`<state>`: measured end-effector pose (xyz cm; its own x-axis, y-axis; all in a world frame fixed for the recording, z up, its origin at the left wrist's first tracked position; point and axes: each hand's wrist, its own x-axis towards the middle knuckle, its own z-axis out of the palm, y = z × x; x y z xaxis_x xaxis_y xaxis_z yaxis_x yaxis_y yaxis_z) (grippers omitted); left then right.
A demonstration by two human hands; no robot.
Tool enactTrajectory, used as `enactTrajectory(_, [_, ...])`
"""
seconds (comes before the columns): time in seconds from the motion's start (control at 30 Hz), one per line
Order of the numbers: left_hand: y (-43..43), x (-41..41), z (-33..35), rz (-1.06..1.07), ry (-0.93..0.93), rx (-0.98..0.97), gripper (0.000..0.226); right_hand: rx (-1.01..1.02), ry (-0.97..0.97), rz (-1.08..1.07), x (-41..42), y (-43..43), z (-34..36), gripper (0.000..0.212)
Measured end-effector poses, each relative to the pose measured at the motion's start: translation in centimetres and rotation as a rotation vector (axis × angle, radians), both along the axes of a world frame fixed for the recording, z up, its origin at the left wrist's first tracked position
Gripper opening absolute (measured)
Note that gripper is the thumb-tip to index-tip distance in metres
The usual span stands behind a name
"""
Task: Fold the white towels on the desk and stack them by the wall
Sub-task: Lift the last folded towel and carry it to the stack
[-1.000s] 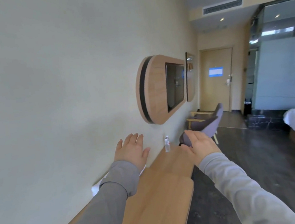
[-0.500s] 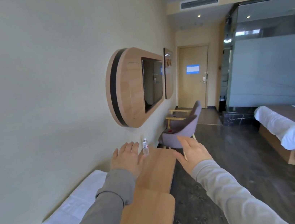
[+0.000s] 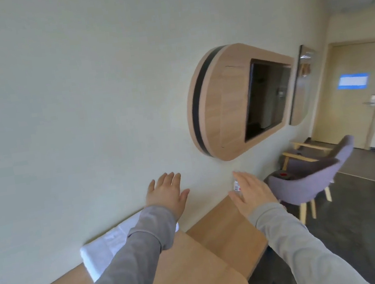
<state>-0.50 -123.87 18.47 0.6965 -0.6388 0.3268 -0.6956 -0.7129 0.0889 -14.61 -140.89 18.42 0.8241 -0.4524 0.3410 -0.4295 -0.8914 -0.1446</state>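
Hands hung mid-frame over the light wooden desk (image 3: pixel 198 260), left hand (image 3: pixel 167 197) and right hand (image 3: pixel 251 193) straight-fingered, holding nothing; the folded white towel (image 3: pixel 107 247) lay lower left, against the pale wall (image 3: pixel 57 112).

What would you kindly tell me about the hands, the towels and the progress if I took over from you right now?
Left hand: open, empty, raised near the wall.
Right hand: open, empty, in front of a small bottle.
A folded white towel lies on the desk against the wall, partly hidden by the left sleeve; I cannot tell how many are stacked.
Done: what shows is folded and placed.
Left: no unfolded towel is in view; check outside the frame.
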Motion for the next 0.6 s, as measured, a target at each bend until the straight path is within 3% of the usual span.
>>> enactTrajectory(0.37, [5.5,4.6,-3.6,0.346,0.038,-0.079,0.054,0.064,0.057,0.368,11.6,1.6,-4.6,0.057])
enactTrajectory(0.6, [8.1,9.7,-11.1,0.525,0.179,-0.033,0.053,0.048,0.182,0.494,19.3,2.9,-10.6,0.058])
